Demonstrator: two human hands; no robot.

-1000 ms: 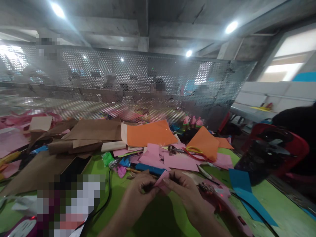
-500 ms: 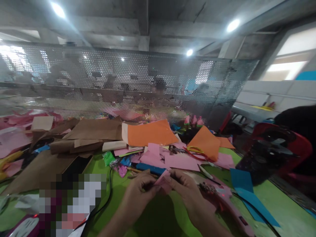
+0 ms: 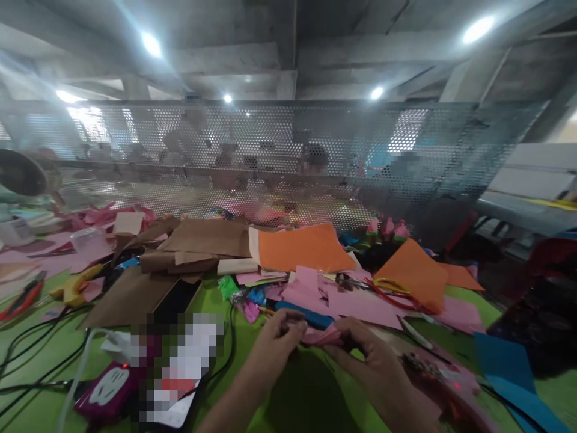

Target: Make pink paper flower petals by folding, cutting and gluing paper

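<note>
My left hand (image 3: 277, 346) and my right hand (image 3: 369, 355) meet low in the middle of the view, over a green table (image 3: 297, 397). Both pinch a small piece of pink paper (image 3: 321, 335) stretched between the fingertips. The left fingers are curled closed on its left end, and the right thumb and fingers are closed on its right end. A blue strip (image 3: 303, 314) lies just behind the hands.
Brown paper (image 3: 202, 237), orange sheets (image 3: 300, 248), pink sheets (image 3: 360, 304) and blue paper (image 3: 500, 358) litter the table. A pink glue gun (image 3: 444, 385) lies right of my hands. Black cables (image 3: 40, 337) and a pink device (image 3: 106, 388) sit at left. A perforated metal screen (image 3: 288, 156) stands behind.
The camera has swung left, showing more of the table's left side. My hands have pulled slightly apart, flattening the pink paper between them.
</note>
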